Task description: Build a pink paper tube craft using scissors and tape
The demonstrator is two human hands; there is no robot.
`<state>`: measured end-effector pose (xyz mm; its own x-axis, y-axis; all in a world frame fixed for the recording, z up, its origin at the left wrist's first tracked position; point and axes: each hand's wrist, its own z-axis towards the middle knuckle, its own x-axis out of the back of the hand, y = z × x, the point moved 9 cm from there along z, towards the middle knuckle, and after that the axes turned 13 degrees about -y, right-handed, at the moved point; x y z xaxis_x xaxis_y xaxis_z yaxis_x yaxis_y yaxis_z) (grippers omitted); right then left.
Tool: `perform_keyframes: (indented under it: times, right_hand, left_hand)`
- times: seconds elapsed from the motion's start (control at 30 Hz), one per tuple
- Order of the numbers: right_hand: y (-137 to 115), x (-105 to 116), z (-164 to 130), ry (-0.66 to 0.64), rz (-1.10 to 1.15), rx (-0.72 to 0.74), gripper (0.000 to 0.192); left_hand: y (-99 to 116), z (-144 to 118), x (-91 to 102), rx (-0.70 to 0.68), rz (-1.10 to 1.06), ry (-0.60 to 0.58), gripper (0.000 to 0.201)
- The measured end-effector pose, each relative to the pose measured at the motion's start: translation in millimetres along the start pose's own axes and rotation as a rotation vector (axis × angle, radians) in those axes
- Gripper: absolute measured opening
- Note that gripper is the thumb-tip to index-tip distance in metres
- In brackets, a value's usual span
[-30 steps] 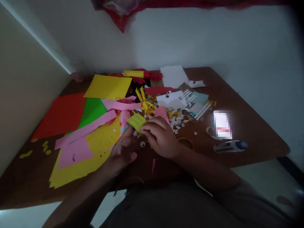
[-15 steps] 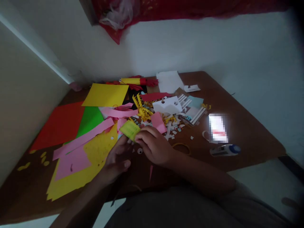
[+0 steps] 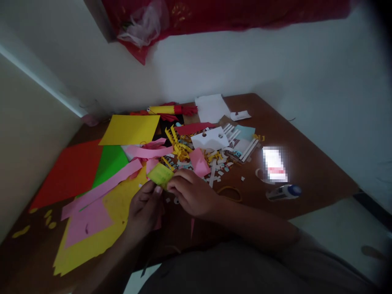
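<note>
A small yellow-green piece of paper [image 3: 160, 175] with faint marks is held up over the table between both hands. My left hand [image 3: 144, 208] pinches its lower edge, thumb on top. The fingers of my right hand [image 3: 194, 194] are closed on its right end. Just below the hands lies a googly eye [image 3: 176, 200], partly covered. Pink paper strips [image 3: 150, 152] and a pink paper piece [image 3: 199, 162] lie beyond the held paper. Yellow sheets [image 3: 92, 255] with a pink sheet [image 3: 87, 222] on top are beside my left forearm.
Paper scraps, fringed yellow paper [image 3: 177, 145] and a white card with holes [image 3: 210, 138] cover the middle. A glue bottle [image 3: 283, 192] and a bright blurred-out screen [image 3: 275, 164] stand right. Red [image 3: 67, 171], green and yellow sheets lie left; a yellow-red paper craft [image 3: 171, 110] at the back.
My left hand has closed from spread fingers to a thumb pinch on the yellow-green paper. My right hand keeps its hold. The whole view has shifted slightly.
</note>
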<state>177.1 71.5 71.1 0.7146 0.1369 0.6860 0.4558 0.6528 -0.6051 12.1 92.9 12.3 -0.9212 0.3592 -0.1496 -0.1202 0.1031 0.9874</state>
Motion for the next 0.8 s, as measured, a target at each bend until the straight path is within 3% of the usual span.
perform_keyframes:
  times: [0.27, 0.5, 0.8]
  right_hand:
    - [-1, -2, 1, -0.024, -0.025, 0.005, 0.012]
    - [-3, 0, 1, -0.017, -0.032, 0.027, 0.014]
    - [-4, 0, -1, 0.027, -0.095, 0.069, 0.014]
  left_hand:
    - [1, 2, -1.0, -0.041, 0.009, -0.013, 0.04]
    - [8, 6, -10.8, -0.057, -0.075, -0.036, 0.031]
    - [-3, 5, 0.9, -0.047, -0.086, -0.031, 0.041]
